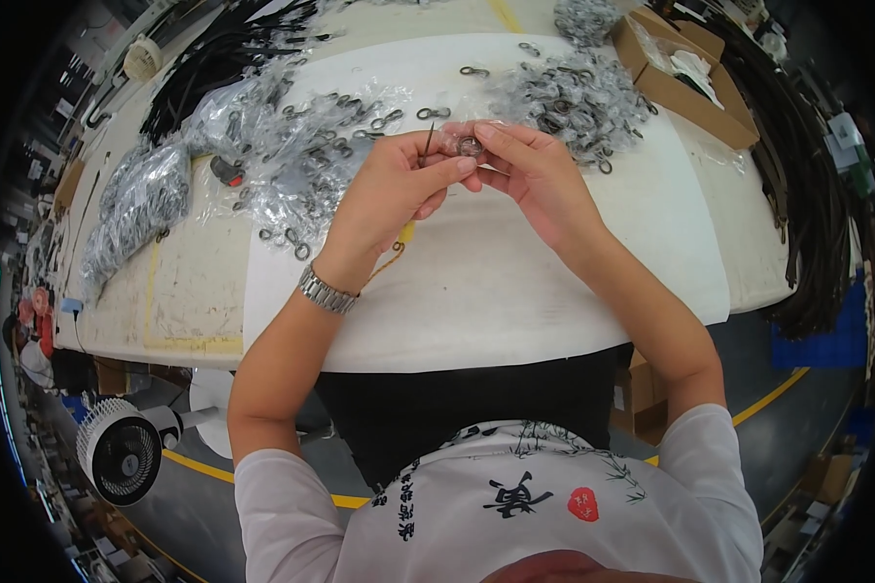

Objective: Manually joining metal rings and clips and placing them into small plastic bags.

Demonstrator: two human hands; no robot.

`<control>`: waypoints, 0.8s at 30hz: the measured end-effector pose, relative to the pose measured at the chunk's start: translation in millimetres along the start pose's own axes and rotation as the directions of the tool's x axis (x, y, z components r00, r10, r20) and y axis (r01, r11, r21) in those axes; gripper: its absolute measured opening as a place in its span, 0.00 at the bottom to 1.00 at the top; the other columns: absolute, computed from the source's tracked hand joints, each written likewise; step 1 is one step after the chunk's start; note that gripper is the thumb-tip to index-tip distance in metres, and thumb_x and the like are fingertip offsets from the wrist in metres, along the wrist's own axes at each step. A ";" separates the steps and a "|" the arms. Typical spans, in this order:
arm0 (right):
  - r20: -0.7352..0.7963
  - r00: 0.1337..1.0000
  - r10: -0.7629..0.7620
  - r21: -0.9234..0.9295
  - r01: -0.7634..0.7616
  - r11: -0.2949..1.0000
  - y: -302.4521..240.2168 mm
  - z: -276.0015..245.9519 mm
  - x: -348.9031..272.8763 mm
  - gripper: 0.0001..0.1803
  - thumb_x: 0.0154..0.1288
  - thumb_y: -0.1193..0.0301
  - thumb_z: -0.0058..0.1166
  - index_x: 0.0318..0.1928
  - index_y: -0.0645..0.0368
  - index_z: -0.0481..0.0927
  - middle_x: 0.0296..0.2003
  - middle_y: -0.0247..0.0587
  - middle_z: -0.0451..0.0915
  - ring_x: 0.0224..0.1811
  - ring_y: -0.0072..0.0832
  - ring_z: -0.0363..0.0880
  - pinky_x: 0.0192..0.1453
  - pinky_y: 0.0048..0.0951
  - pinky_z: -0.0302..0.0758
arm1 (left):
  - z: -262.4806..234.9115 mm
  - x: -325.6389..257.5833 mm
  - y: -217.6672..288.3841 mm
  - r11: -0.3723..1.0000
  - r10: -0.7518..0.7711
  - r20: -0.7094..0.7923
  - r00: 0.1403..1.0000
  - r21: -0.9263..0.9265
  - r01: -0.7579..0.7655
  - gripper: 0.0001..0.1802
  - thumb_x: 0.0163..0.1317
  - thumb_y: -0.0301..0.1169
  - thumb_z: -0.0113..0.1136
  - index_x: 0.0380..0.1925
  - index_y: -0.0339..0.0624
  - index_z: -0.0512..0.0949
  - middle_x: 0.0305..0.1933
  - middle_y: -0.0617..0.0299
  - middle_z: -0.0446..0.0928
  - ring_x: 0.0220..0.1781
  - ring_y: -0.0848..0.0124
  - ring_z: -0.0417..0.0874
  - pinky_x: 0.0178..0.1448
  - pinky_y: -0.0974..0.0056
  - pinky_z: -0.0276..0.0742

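Note:
Over the middle of the table, my left hand (405,180) and my right hand (535,170) meet, fingers closed in a pinch. Between their fingertips is a small round metal clasp (470,146) that looks partly wrapped in clear plastic; its exact shape is too small to tell. A thin dark pointed tool (429,139) sticks up from my left fingers. Below my left palm hangs a twisted yellowish cord (391,258) with a small loop; what it is tied to is hidden. Loose metal clasps (434,114) lie just beyond my hands.
Plastic-wrapped clasps form one pile (311,160) at left and another (574,107) at far right. A full clear bag (146,209), a red-and-black object (227,172) and an open cardboard box (690,83) lie around. Dark straps (812,194) hang at the right edge; a fan (122,452) stands lower left.

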State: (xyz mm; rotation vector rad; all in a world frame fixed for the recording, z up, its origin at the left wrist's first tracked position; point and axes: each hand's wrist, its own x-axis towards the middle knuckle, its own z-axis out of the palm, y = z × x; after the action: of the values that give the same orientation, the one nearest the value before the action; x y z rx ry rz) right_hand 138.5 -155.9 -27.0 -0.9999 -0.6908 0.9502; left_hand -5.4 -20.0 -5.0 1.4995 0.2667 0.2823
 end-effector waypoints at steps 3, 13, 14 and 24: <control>-0.058 0.997 0.042 0.070 -0.038 0.997 -5.0 -2.0 -1.9 0.18 0.78 0.61 0.58 0.56 0.62 0.84 0.52 0.38 0.87 0.53 0.25 0.84 0.64 0.31 0.77 | 3.0 0.7 4.0 0.998 0.053 -0.057 0.997 0.026 -0.051 0.10 0.72 0.30 0.64 0.46 0.33 0.82 0.36 0.59 0.86 0.19 0.87 0.63 0.23 0.78 0.55; -0.156 0.982 0.104 0.178 -0.076 0.981 -10.1 -0.3 -2.4 0.18 0.78 0.58 0.58 0.52 0.60 0.84 0.52 0.39 0.88 0.56 0.24 0.85 0.65 0.30 0.77 | 0.4 -1.3 9.4 0.985 0.172 -0.257 0.951 0.063 -0.161 0.10 0.71 0.31 0.67 0.47 0.36 0.84 0.32 0.70 0.81 0.21 0.89 0.62 0.24 0.79 0.53; -0.159 0.983 0.090 0.167 -0.063 0.984 -9.1 -0.8 -2.0 0.18 0.78 0.58 0.59 0.53 0.60 0.84 0.52 0.40 0.88 0.55 0.25 0.85 0.65 0.30 0.77 | 1.3 -1.8 10.5 0.985 0.172 -0.255 0.951 0.062 -0.161 0.10 0.71 0.31 0.67 0.47 0.36 0.84 0.32 0.70 0.81 0.21 0.89 0.62 0.24 0.79 0.53; -0.153 0.986 0.059 0.084 -0.047 0.995 -4.6 -0.4 -2.7 0.17 0.79 0.63 0.55 0.56 0.63 0.83 0.51 0.40 0.88 0.55 0.26 0.85 0.65 0.30 0.79 | 11.1 -4.3 10.0 0.942 0.287 -0.300 0.910 0.258 -0.213 0.10 0.71 0.28 0.65 0.47 0.35 0.86 0.35 0.63 0.88 0.22 0.88 0.67 0.25 0.78 0.59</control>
State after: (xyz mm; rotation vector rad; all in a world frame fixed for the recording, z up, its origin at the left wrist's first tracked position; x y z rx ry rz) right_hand 139.2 -159.5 -23.1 -1.0134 -0.4938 0.9282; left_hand -5.8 -31.3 5.6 1.7051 0.3848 0.7402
